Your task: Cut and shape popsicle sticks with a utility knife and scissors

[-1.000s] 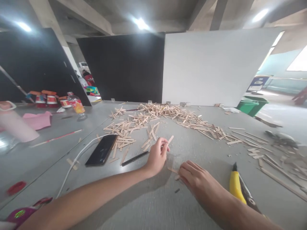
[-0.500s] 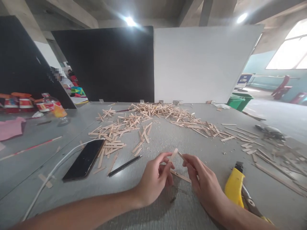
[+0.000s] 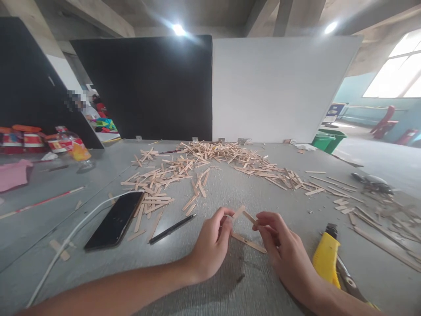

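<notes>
Grey table [image 3: 230, 289] is filling the view, and near its front edge the left hand [image 3: 210, 248] and right hand [image 3: 286, 254] are each pinching one of two short sticks [image 3: 239, 212], tips meeting above a longer stick [image 3: 250, 242]. Light, stiff and probably snappable, they are asking for fingertip holds at the ends. Toward the left edge a bottle [image 3: 79, 151] is holding something orange

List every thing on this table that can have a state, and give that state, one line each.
left hand, shut on the held sticks
right hand, shut on the held sticks
held sticks, pinched between both hands, tips meeting
phone, flat, screen dark
pen, lying flat, untouched
utility knife, lying flat, blade unclear
loose sticks, scattered in heaps
</notes>
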Demonstrator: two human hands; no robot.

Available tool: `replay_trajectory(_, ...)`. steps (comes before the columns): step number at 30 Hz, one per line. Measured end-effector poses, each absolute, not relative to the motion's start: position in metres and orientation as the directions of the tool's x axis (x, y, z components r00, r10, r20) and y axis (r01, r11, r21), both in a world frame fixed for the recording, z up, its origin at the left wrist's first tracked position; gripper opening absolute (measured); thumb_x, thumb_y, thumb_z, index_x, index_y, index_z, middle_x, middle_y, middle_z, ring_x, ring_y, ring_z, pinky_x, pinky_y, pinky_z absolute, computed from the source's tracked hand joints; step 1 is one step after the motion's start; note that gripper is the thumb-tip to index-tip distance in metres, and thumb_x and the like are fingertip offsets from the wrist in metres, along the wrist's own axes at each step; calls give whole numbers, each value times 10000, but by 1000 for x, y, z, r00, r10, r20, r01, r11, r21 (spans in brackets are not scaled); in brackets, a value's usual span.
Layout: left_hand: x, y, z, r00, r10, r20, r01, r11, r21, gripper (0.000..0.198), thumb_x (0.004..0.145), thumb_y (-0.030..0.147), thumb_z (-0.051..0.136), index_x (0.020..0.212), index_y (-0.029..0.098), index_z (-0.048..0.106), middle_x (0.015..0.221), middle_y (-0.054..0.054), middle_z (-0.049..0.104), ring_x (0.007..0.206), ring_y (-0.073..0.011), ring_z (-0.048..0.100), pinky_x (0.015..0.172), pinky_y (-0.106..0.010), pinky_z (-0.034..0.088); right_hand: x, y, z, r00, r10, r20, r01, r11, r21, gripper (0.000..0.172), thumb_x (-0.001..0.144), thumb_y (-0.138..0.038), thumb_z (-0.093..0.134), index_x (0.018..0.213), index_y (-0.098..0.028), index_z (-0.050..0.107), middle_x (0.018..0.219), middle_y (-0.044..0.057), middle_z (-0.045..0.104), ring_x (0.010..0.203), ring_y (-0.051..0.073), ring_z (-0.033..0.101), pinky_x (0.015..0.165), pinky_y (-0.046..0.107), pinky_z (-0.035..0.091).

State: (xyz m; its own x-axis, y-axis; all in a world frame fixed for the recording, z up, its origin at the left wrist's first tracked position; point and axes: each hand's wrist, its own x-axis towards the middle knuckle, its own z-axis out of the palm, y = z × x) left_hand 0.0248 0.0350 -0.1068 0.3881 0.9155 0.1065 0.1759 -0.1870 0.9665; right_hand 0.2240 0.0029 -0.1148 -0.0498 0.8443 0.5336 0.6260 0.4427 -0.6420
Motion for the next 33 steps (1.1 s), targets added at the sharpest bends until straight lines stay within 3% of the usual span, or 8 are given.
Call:
replay_trajectory(7, 23, 32, -102, 366, 920, 139, 218, -230, 948, 317, 1102, 443, 363, 952, 225, 539, 614, 78, 361, 556, -127, 335, 534, -263, 264, 225, 2, -119, -90, 846, 526, 634, 456, -624, 143, 1058, -247, 414, 1163, -261, 510, 872, 28, 770, 677, 127, 758, 591, 193, 558)
replay_trajectory(18, 23, 31, -97, 431, 881, 194, 268, -330, 905, 202, 1052, 277, 369, 969, 210, 540, 638, 70, 415, 566, -137, 382, 574, -273, 280, 224, 4, -114, -148, 774, 616, 662, 540, -520, 212, 1050, -160, 408, 1100, -254, 591, 881, 25, 709, 733, 133, 695, 652, 199, 547)
replay_trajectory(24, 22, 31, -94, 454, 875, 167, 283, -319, 905, 187, 1056, 255, 354, 1024, 196, 528, 673, 71, 412, 589, -137, 366, 600, -273, 286, 225, 4, -118, -154, 807, 570, 629, 525, -573, 226, 1064, -162, 407, 1152, -255, 593, 948, 33, 698, 819, 141, 705, 697, 219, 540)
replay_trajectory(33, 25, 28, -92, 442, 883, 156, 300, -310, 902, 254, 1093, 373, 373, 1003, 190, 525, 637, 88, 377, 572, -125, 344, 584, -273, 272, 223, 1, -120, -175, 853, 492, 606, 487, -629, 169, 1074, -233, 449, 1140, -253, 602, 895, 17, 670, 657, 136, 606, 609, 237, 497)
